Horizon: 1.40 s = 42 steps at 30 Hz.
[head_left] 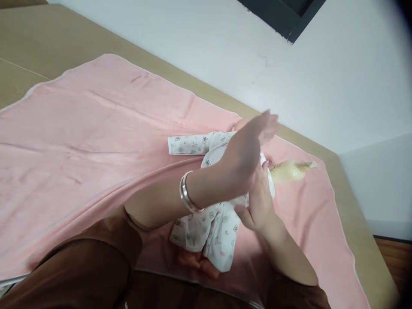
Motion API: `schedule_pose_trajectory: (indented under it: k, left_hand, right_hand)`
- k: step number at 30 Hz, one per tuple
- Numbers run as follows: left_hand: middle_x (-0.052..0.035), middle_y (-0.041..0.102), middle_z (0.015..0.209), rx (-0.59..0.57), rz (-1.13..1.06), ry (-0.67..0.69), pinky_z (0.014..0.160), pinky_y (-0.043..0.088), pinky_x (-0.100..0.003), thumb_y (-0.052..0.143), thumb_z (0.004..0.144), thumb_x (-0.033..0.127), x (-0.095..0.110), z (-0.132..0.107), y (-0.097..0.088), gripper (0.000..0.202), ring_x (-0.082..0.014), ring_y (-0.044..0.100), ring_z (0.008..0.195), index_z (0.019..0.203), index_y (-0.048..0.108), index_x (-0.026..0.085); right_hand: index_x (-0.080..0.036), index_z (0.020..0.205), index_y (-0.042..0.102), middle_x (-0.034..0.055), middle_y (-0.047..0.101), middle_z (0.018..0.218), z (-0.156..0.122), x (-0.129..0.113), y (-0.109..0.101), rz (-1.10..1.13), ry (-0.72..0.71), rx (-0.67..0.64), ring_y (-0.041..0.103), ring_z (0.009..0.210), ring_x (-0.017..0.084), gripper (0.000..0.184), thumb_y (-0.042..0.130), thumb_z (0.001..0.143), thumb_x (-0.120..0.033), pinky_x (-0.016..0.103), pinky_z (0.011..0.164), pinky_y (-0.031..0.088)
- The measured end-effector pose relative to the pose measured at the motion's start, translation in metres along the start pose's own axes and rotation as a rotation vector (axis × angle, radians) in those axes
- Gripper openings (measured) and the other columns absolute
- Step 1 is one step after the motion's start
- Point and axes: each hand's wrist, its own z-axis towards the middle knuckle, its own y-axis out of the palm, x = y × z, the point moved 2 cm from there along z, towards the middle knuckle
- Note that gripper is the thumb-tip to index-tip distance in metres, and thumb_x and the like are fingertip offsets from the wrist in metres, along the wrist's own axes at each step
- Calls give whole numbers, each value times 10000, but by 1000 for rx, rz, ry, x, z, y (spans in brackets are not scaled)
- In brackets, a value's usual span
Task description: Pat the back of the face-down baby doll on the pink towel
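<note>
My left hand (246, 152), with silver bangles (189, 192) at the wrist, is raised with its fingers stretched out and a little blurred. Against its palm side lies my right hand (260, 199), thumb spread and its fingers partly hidden. I see nothing held in either hand. Beneath them is a baby-sized figure in a white printed outfit (222, 240), one sleeve (189, 145) reaching left. Its reddish feet (201, 262) point toward me. My hands hide most of its upper body, and I cannot tell whether it is a doll.
A pink blanket (96, 124) covers much of the wooden tabletop (77, 32). Right of the hands lies a pale yellow bottle (291, 171), blurred. A white wall (209, 47) stands along the far edge, with a dark frame (286, 17) above.
</note>
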Motion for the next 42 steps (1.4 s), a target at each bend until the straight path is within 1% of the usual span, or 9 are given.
schedule_pose_trajectory:
  k: [5, 9, 14, 18, 20, 25, 31, 36, 42]
  left_hand:
    - [-67, 639, 1334, 227, -232, -197, 1126, 445, -466, 296, 1043, 448, -22, 51, -13, 390, -278, 545, 1351, 1231, 565, 238]
    - [-48, 659, 1279, 364, -90, -14, 1136, 420, -350, 345, 1033, 347, -54, 70, -14, 289, -225, 567, 1297, 1060, 609, 231]
    - [-82, 711, 1059, 331, 216, 96, 1013, 484, -352, 343, 1038, 314, -81, 81, -21, 319, -220, 642, 1099, 872, 591, 201]
    - [-44, 657, 803, 327, 446, 189, 813, 484, -327, 311, 1049, 342, -87, 82, -27, 391, -183, 622, 815, 733, 503, 213]
    - [-22, 602, 713, 340, 518, 185, 709, 441, -317, 310, 1048, 345, -88, 82, -29, 407, -169, 566, 707, 687, 452, 220]
    - [11, 515, 589, 265, 628, 123, 602, 335, -317, 388, 1007, 329, -88, 81, -28, 423, -154, 456, 585, 599, 380, 220]
    - [-15, 663, 759, 143, 668, 242, 746, 445, -301, 361, 996, 256, -91, 74, -32, 346, -168, 588, 749, 707, 545, 210]
    - [-81, 723, 991, 167, 628, 399, 1003, 484, -382, 296, 1032, 281, -101, 57, -41, 380, -210, 647, 999, 923, 649, 187]
    - [-115, 632, 1367, 248, 479, 367, 1155, 439, -397, 292, 1043, 337, -112, 46, -48, 422, -202, 567, 1308, 1287, 585, 157]
  right_hand:
    - [-304, 1550, 318, 76, 414, 1597, 18, 36, 26, 58, 169, 57, 349, 1502, 303, 538, 389, 1019, -354, 678, 1244, 104]
    - [-281, 1303, 624, 52, 535, 1511, 23, 80, 44, 37, 164, -40, 313, 1517, 311, 379, 396, 1013, -366, 693, 1230, 116]
    - [-265, 1464, 485, 65, 342, 1641, 21, 106, 48, -25, 253, -57, 187, 1565, 262, 484, 332, 1031, -417, 617, 1251, 168]
    - [-181, 1590, 239, 173, 193, 1678, 18, 80, 53, -64, 538, -23, 126, 1571, 331, 621, 317, 1025, -428, 679, 1220, 169]
    - [-162, 1584, 254, 170, 158, 1686, 19, 62, 56, -65, 534, -19, 46, 1574, 362, 626, 347, 1014, -403, 682, 1214, 188]
    - [-243, 1259, 645, 58, 618, 1410, 25, 64, 56, -54, 203, -114, 200, 1554, 304, 375, 404, 995, -354, 629, 1261, 99]
    - [-228, 1496, 437, 87, 346, 1638, 29, 108, 51, -15, 266, -14, 224, 1553, 272, 532, 348, 1011, -428, 591, 1238, 216]
    - [-36, 1549, 304, 262, 298, 1618, 26, 77, 60, -113, 644, 61, 213, 1541, 384, 667, 339, 1000, -414, 674, 1209, 200]
    - [-255, 1387, 595, 42, 348, 1638, 34, 48, 64, -133, 309, -95, 149, 1563, 358, 489, 434, 925, -243, 671, 1239, 117]
